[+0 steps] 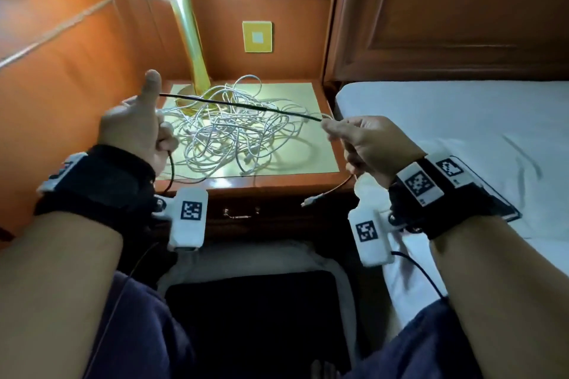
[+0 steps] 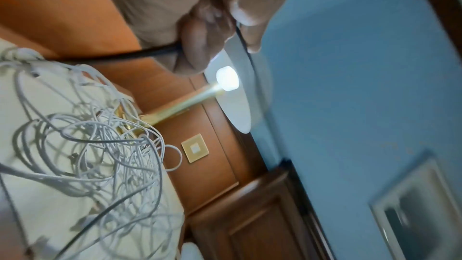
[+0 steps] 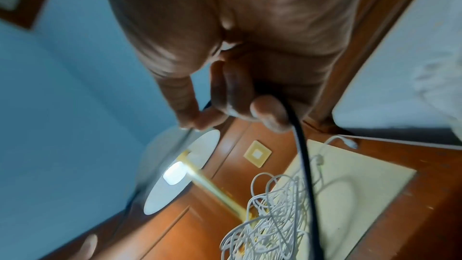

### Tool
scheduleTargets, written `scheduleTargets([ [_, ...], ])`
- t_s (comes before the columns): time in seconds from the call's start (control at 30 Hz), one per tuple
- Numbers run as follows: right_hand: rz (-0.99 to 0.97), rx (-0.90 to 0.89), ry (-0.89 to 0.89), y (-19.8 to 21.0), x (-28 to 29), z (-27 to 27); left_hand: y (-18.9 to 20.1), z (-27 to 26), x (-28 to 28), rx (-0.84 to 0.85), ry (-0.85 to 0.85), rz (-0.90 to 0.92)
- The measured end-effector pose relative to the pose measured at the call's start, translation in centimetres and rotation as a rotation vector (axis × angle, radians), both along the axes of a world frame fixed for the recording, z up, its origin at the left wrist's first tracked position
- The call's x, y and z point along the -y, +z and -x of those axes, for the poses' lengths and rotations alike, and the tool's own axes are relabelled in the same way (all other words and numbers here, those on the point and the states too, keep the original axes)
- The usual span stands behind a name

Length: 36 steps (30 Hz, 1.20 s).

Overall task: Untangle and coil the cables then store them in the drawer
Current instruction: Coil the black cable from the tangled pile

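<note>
hands (image 1: 135, 129) (image 1: 366, 144), black cable (image 1: 240, 105) partly hidden

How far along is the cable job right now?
Done: nothing visibly coiled or stored. In hand: left hand and right hand stretch one black cable taut above the nightstand. Left: the white cable tangle remains, and the drawer is closed.

The cable (image 1: 240, 105) I hold is black; the tangle (image 1: 234, 132) under it is white. My surface (image 1: 308, 144) is pale yellow with an orange-brown wood edge. The lamp (image 1: 191, 40) has a white shade on a gold stem. The wall plate (image 1: 257, 36) is yellow with a pale square centre. My wristbands (image 1: 101, 181) are black, with black-and-white square-patterned tags. The bed (image 1: 462, 120) is white.
</note>
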State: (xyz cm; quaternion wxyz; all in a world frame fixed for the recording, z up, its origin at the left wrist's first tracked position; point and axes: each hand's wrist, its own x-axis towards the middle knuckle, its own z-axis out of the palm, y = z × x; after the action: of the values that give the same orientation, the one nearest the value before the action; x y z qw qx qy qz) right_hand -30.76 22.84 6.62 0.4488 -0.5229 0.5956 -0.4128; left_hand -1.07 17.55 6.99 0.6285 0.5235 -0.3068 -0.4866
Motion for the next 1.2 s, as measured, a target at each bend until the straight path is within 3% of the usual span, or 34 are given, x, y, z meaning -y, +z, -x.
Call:
scheduleTargets([
  [0.1,-0.081,0.089,-0.101,-1.4,1.2,1.3,-0.2,-0.8,1.6,0.021,0.117,0.011],
  [0.17,-0.094,0.157,-0.135,-1.6,1.8,1.8,-0.5,-1.0,2.4,0.144,0.141,0.039],
  [0.23,-0.073,0.212,-0.152,-1.6,2.3,1.8,-0.9,-0.8,3.1,0.452,0.108,0.038],
  [0.33,0.01,0.206,-0.108,-1.7,2.6,0.8,-1.7,0.2,3.2,1.02,-0.079,-0.084],
  [0.4,0.062,0.198,-0.036,-1.6,2.5,-0.6,-1.9,1.5,3.1,1.132,-0.211,-0.065],
  [0.43,0.084,0.196,0.002,-1.6,2.4,-1.4,-1.9,2.4,2.9,1.089,-0.297,-0.005],
  [0.53,0.124,0.242,0.098,-1.5,1.9,-3.2,-1.6,5.4,1.7,0.727,-0.608,0.176],
  [0.63,0.107,0.432,0.112,-1.3,1.6,-3.7,-1.8,7.2,0.8,0.567,-0.783,0.253],
  [0.73,0.065,0.623,0.046,-1.0,1.7,-2.3,-1.4,7.6,1.0,0.452,-0.712,0.275],
  [0.83,0.026,0.723,0.008,-0.8,1.7,0.3,-0.8,6.7,2.4,0.361,-0.482,0.248],
  [0.9,-0.01,0.719,0.029,-0.5,1.6,1.6,-0.7,5.6,3.3,0.384,-0.386,0.247],
  [1.0,-0.032,0.806,-0.007,-0.3,1.6,2.9,-1.5,4.5,3.8,0.57,-0.417,0.23],
  [1.1,-0.016,0.929,-0.182,-0.8,2.1,4.1,-2.1,3.9,3.8,0.672,-0.476,0.194],
  [1.2,-0.002,0.965,-0.34,-1.1,2.4,4.7,-2.2,3.5,3.7,0.666,-0.506,0.186],
])
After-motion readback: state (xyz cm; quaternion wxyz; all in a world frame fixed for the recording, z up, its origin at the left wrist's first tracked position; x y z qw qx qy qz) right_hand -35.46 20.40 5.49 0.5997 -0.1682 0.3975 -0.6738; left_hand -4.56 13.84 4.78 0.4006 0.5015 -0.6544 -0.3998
